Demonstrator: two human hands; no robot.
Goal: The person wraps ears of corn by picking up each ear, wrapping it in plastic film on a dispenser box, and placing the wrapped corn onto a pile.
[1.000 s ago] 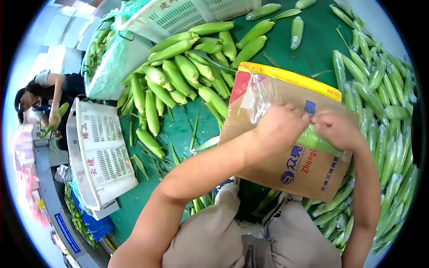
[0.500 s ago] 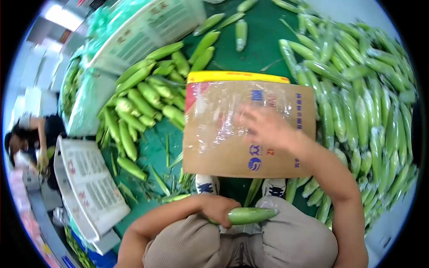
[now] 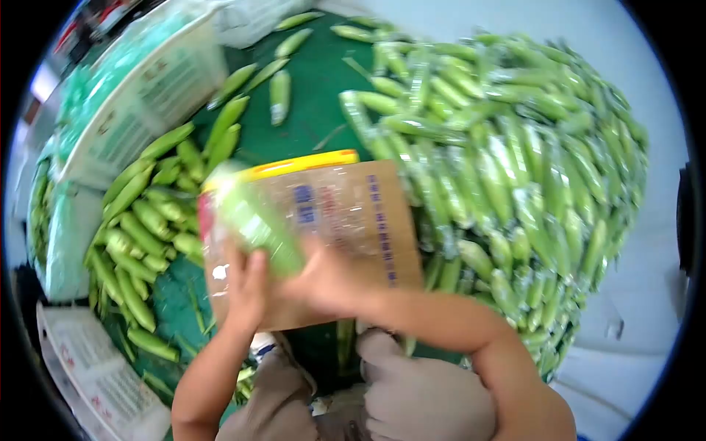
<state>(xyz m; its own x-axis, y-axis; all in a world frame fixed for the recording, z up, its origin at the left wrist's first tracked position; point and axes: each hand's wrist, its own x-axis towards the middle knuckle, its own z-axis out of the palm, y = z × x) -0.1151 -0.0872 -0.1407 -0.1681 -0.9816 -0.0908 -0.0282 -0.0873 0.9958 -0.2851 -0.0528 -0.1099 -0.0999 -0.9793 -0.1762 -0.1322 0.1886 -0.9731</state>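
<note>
An ear of corn in its green husk, blurred by motion and with a shine like clear film on it, is tilted above the cardboard box. My left hand is closed around its lower left side, the thumb showing on top. Against the corn's lower end is my right hand; its fingers are too smeared to show their grip. Beneath both hands lies the cardboard box, printed with blue and red characters, with clear film on top and a yellow strip along its far edge.
Unwrapped corn ears are heaped to the left on the green floor. A large pile of film-wrapped corn fills the right. White plastic crates stand at the far left, one holding green plastic; another crate is nearer.
My left hand has lifted the corn from my lap to above the box. My right hand has come from the box's film to the corn's lower end. The view has shifted right.
</note>
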